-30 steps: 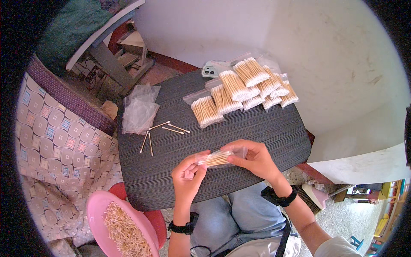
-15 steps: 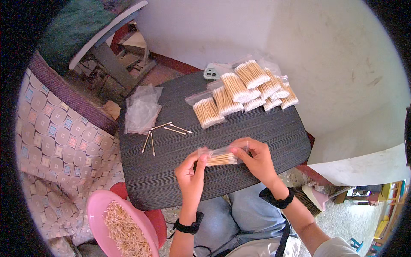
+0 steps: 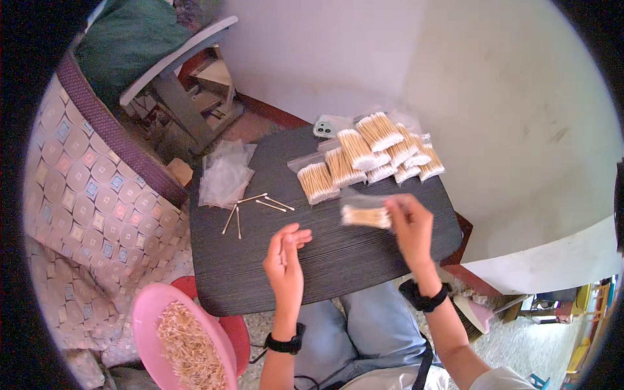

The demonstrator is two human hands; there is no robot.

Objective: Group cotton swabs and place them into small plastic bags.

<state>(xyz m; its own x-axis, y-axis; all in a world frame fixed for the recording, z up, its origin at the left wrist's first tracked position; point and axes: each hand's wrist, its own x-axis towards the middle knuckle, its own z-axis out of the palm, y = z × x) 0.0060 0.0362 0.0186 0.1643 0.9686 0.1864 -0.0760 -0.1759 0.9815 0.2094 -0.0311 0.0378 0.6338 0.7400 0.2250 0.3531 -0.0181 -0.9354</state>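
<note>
Over the right part of the dark table, my right hand pinches one end of a small clear bag of cotton swabs, slightly blurred. My left hand holds nothing; its fingers are loosely curved and apart, above the table's near edge. Just beyond the held bag lies a heap of filled swab bags, their white tips facing me. Several loose cotton swabs are scattered at the table's left middle. Behind them is a stack of flat, clear plastic bags.
A pink basin full of loose swabs stands low at the left, on something red. The dark table sits against a pale wall. A phone lies at its far edge. A patterned cloth hangs at left; a broom is at lower right.
My left hand has let go of the swab bag and drawn away from it. My right hand has carried the bag rightward and farther from me. The view has shifted slightly.
</note>
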